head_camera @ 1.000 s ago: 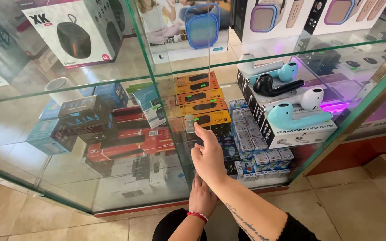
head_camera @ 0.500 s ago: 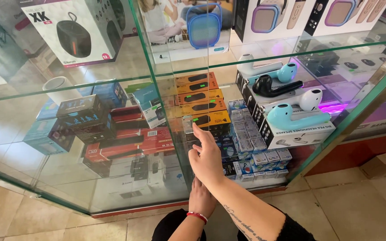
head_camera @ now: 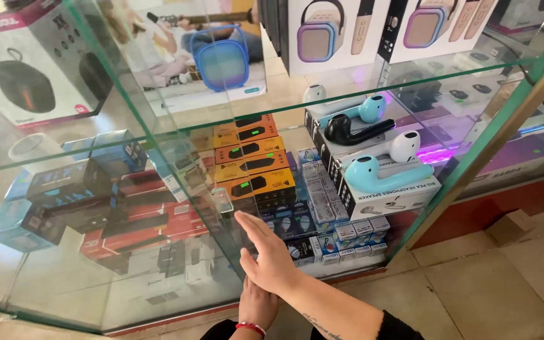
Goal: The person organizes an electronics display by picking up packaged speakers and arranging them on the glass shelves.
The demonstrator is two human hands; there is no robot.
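A: Where are your 2 hands?
B: Your right hand (head_camera: 271, 261) lies flat, fingers spread, holding nothing, on the glass door (head_camera: 158, 189) before the orange boxes (head_camera: 253, 160). Your left hand (head_camera: 256, 302) sits below it, grip unclear.

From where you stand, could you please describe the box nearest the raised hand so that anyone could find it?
Look in the glass display case, on its lower level, at the stepped row of orange boxes. The front orange box sits just above the right hand. Unlike the red boxes at left, it is orange with a dark oblong device pictured.
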